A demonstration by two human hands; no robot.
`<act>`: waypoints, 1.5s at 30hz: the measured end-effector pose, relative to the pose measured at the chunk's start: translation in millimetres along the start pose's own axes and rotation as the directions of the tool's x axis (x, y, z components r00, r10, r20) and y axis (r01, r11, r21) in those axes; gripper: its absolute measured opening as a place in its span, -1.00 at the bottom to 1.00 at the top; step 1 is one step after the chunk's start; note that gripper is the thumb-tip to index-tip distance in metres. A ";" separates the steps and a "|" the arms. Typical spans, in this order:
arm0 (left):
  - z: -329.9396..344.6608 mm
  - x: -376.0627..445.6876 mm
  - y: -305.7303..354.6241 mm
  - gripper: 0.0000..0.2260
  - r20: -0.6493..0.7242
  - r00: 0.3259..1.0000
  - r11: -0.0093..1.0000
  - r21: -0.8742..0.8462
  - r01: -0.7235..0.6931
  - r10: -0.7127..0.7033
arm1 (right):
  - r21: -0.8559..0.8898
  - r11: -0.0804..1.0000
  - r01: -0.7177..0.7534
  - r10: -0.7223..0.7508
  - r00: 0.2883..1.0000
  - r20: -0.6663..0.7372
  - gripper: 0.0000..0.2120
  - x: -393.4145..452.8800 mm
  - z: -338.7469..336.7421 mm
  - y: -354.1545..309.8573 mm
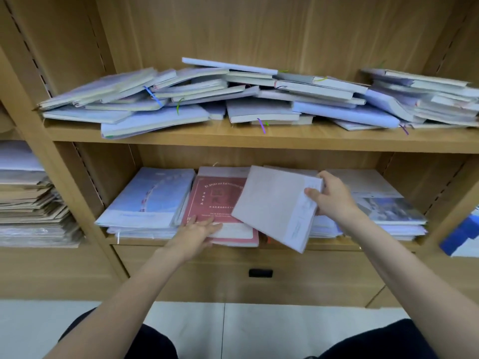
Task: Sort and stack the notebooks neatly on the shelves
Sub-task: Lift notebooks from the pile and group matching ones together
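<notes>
Holding a grey notebook (274, 206) tilted at frame centre, my right hand (330, 196) pinches its right edge, thumb on top. My left hand (198, 230) lies flat, fingers spread, on the red notebook (215, 200) on the lower shelf (337, 246). Blue stacks (150, 200) flank it. Loose notebooks (233, 97) sprawl across the upper shelf (259, 139).

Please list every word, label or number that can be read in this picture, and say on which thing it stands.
None can be read.
Red notebook cover under the left hand: pale print, blurred.
Grey-white notebook held by the right hand: faint label marks, too small.
</notes>
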State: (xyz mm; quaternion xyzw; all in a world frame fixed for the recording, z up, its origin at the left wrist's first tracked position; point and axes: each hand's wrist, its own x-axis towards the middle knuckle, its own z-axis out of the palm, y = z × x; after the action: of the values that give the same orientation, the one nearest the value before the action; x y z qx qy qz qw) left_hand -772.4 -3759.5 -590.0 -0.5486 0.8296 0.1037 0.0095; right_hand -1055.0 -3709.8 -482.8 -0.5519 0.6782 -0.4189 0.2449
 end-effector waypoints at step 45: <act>-229.6 10.9 -45.6 -0.61 -0.841 0.539 0.998 -0.021 0.055 -0.048 | 0.542 0.830 0.130 0.099 0.922 -0.374 -0.63 116.8 -40.6 -203.0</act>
State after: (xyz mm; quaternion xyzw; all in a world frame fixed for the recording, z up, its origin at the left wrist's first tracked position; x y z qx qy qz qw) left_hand -712.7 -3828.5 -374.1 -0.5553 0.7166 -0.1753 -0.3839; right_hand -1008.6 -3817.3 -275.8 -0.3683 0.5566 -0.7005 0.2527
